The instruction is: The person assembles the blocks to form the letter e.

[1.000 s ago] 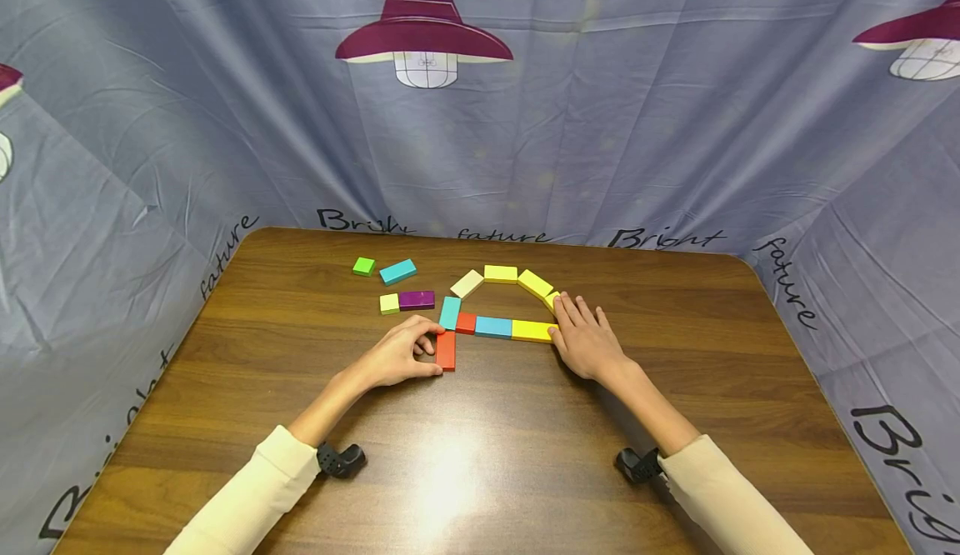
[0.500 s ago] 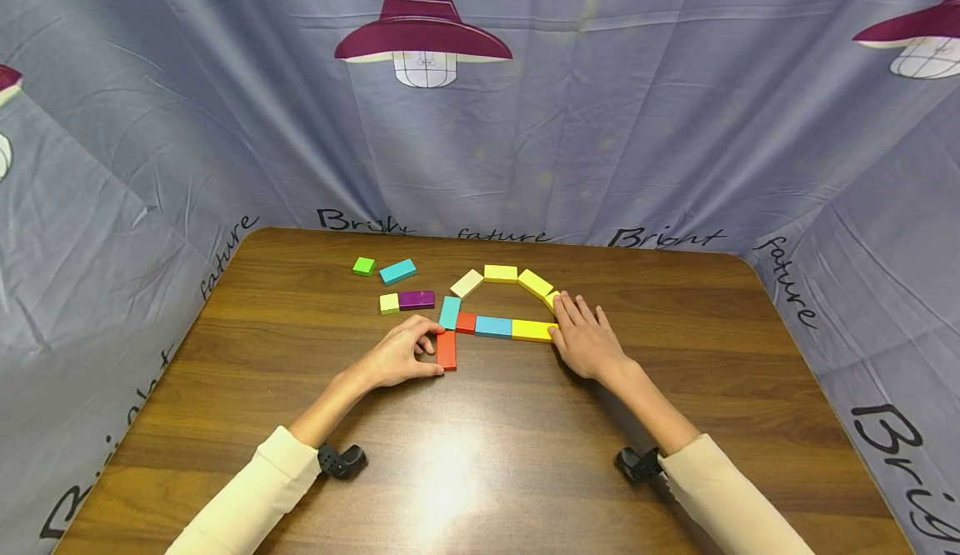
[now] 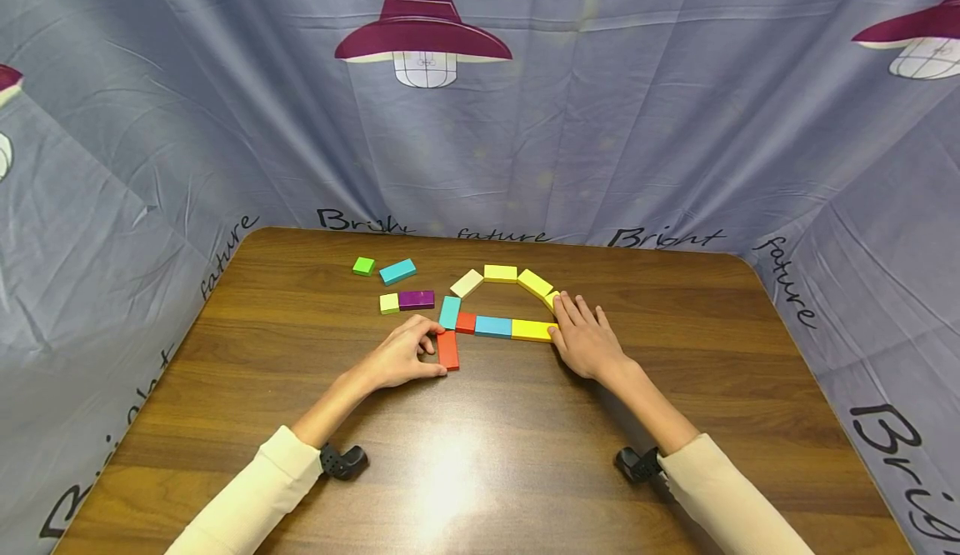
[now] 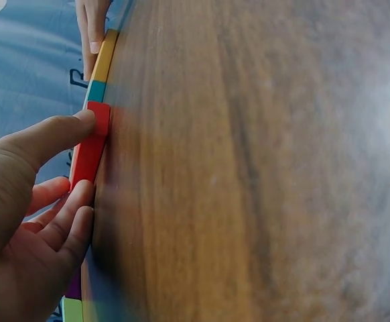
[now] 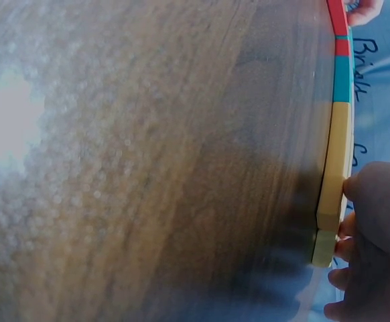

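Observation:
My left hand [image 3: 401, 355] holds a red block [image 3: 447, 352] by its two ends, thumb at the near end and a finger at the far end. This block lies flat, slightly slanted, just below a teal block [image 3: 449, 312]. From there a small red block [image 3: 466, 322], a blue block [image 3: 493, 327] and a long yellow block [image 3: 532, 331] run rightward in a row. My right hand [image 3: 588, 342] rests with fingers extended, its thumb touching the long yellow block and fingertips on another yellow block [image 3: 552, 300], which they partly hide.
A cream block [image 3: 467, 283] and two yellow blocks [image 3: 501, 274] [image 3: 536, 283] form an arc behind the row. To the left lie a green block [image 3: 363, 267], a blue block [image 3: 397, 272], a pale yellow-green block [image 3: 389, 304] and a purple block [image 3: 416, 300] on the wooden table [image 3: 525, 472].
The near end of the red block has swung slightly to the right, with my left thumb moving along with it. My right hand has stayed in place.

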A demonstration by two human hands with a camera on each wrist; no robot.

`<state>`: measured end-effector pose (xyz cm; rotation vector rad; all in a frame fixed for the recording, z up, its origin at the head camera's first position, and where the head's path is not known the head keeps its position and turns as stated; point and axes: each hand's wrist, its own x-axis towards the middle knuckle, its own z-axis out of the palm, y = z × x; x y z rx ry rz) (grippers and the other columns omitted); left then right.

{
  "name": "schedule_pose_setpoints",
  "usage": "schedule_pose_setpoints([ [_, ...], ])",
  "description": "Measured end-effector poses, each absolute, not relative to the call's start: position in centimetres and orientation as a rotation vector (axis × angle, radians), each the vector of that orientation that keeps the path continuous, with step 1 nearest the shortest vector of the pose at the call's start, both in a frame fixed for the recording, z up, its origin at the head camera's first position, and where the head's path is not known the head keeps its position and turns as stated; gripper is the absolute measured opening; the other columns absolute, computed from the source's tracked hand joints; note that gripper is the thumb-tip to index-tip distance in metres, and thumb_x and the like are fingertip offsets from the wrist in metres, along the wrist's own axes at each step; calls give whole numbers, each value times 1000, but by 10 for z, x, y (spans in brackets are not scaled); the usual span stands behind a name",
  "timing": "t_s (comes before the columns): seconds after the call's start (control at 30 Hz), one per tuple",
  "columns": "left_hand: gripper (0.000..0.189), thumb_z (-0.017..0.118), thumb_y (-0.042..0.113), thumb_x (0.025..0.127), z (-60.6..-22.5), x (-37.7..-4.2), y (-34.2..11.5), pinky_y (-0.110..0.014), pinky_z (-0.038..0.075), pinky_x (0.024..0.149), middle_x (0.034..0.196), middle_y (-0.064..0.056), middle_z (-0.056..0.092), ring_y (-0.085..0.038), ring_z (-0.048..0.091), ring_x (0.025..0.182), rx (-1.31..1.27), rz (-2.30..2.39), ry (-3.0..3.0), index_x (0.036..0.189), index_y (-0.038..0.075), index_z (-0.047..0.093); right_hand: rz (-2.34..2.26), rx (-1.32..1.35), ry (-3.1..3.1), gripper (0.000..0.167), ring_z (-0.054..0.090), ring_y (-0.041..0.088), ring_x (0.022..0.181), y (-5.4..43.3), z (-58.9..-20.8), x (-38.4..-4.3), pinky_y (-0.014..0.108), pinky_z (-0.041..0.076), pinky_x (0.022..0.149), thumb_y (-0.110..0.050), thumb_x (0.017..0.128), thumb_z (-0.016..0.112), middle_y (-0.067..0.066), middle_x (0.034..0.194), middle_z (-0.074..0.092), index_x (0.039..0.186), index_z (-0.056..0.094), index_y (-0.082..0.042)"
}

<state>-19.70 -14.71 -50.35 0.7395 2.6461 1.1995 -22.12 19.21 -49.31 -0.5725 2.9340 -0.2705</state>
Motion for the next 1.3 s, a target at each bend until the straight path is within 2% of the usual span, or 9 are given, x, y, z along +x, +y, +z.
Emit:
schedule_pose_setpoints([
  [0.33, 54, 88, 18, 76, -505, -196, -145, -29, 48, 76, 106, -5, 54, -12, 57, 85, 720, 1172, 2681, 120, 0, 61, -260, -569, 2928, 61, 17, 43, 147, 192, -494, -221, 64, 11, 114, -32, 109, 35, 23, 161, 19, 156, 19, 4],
  [0.57, 58, 89, 21, 75, -505, -196, -146, -30, 50, 78, 113, -7, 55, -13, 58, 86, 737, 1180, 2673, 121, 0, 60, -264, -575, 2933, 61, 17, 44, 146, 193, -494, -220, 64, 12, 114, -30, 109, 35, 23, 161, 20, 156, 20, 4],
  [0.7, 56, 87, 22, 79, -503, -198, -151, -31, 51, 80, 113, -8, 57, -14, 59, 87, 758, 1201, 2672, 122, 0, 59, -258, -573, 2931, 61, 17, 44, 146, 193, -495, -220, 64, 11, 114, -30, 109, 35, 23, 161, 19, 156, 20, 4],
  [0.83, 45, 82, 15, 84, -500, -207, -162, -36, 54, 79, 107, -12, 60, -22, 61, 90, 775, 1259, 2744, 119, -4, 60, -257, -575, 2927, 61, 17, 44, 146, 193, -496, -220, 64, 12, 114, -31, 109, 36, 22, 161, 18, 156, 20, 4],
  [0.93, 41, 79, 11, 86, -496, -216, -172, -43, 52, 84, 108, -15, 62, -29, 61, 97, 731, 1287, 2835, 119, -5, 61, -255, -575, 2928, 61, 17, 44, 146, 193, -496, -220, 64, 12, 114, -30, 109, 36, 22, 161, 18, 156, 20, 4],
  [1.07, 42, 77, 9, 86, -490, -230, -185, -52, 44, 97, 118, -19, 62, -37, 56, 113, 651, 1240, 2934, 122, -6, 62, -252, -575, 2931, 61, 17, 44, 146, 194, -496, -220, 64, 12, 114, -31, 109, 36, 23, 161, 18, 156, 20, 4],
  [1.17, 43, 76, 9, 87, -489, -239, -192, -53, 38, 103, 124, -20, 61, -38, 52, 122, 626, 1188, 2960, 124, -6, 62, -253, -576, 2932, 61, 17, 44, 146, 194, -495, -220, 64, 12, 114, -30, 109, 36, 23, 161, 19, 156, 20, 4],
  [1.3, 42, 76, 11, 88, -491, -245, -193, -53, 34, 106, 125, -20, 61, -37, 51, 123, 601, 1178, 2959, 125, -6, 62, -249, -577, 2930, 61, 17, 44, 146, 193, -495, -220, 64, 12, 114, -31, 109, 36, 23, 161, 18, 156, 20, 4],
])
